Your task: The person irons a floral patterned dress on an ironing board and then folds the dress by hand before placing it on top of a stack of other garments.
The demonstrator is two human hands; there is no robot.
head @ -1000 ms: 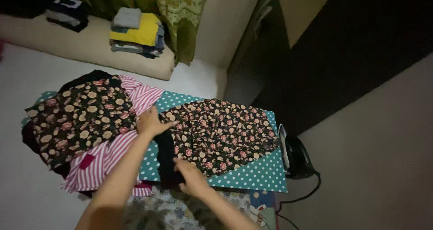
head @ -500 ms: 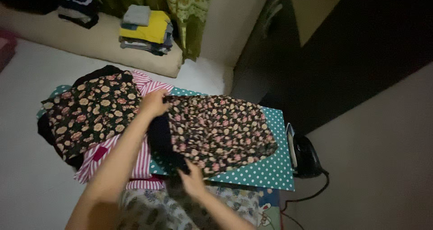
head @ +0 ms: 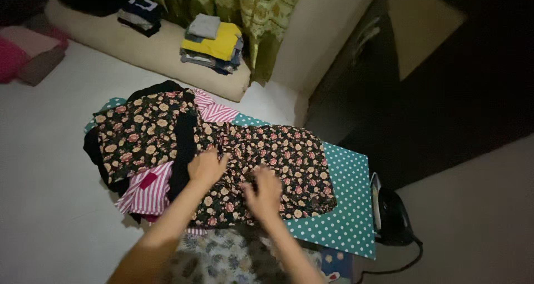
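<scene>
Reaching forward from the bottom of the view, both bare forearms stretch out over a dark flowered garment (head: 278, 156) that lies across a teal board with white dots (head: 345, 206). The left hand (head: 207, 167) rests palm down on the cloth with its fingers spread and curled slightly at the tips, touching the fabric near a black strip of cloth (head: 182, 150) that runs along the garment's left side. The right hand (head: 266, 192) sits just beside it, also flat on the fabric with fingers open — it is blurred, so whether any fingertip pinches the cloth cannot be told. The garment is black with small pink and cream flowers, spread mostly flat with a few soft creases, its right end squared off short of the board's far edge. To the left lies a second flowered piece (head: 139, 136) with larger blooms, heaped over a pink-and-white striped cloth (head: 147, 189). A dark iron (head: 392, 214) stands just beside the board's right edge on the floor. Farther back, a stack of folded clothes (head: 214, 42) — yellow and grey on top — sits on a pale mattress (head: 139, 50) in front of a green curtain (head: 250, 6).
</scene>
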